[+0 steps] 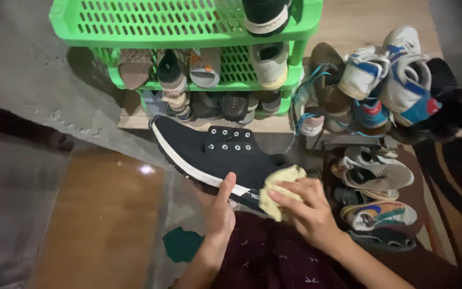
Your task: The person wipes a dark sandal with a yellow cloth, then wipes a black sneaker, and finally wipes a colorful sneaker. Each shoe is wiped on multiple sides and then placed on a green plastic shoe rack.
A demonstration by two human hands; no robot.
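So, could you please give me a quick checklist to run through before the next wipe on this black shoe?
1. Left hand grips the black shoe at its sole: ok.
2. Right hand presses the yellow cloth to the heel: ok.
3. Shoe clear of the green rack: ok.
4. Laces out: ok, eyelets empty.
5. Cloth still clean: cannot tell.

A green shoe rack [188, 24] is standing ahead, its shelves packed with shoes. A heap of sneakers [380, 96] is crowding the right side down to the rug [455, 171]. Bare wooden floor [102, 214] is lying open on the left, beside a grey wall [22, 69].
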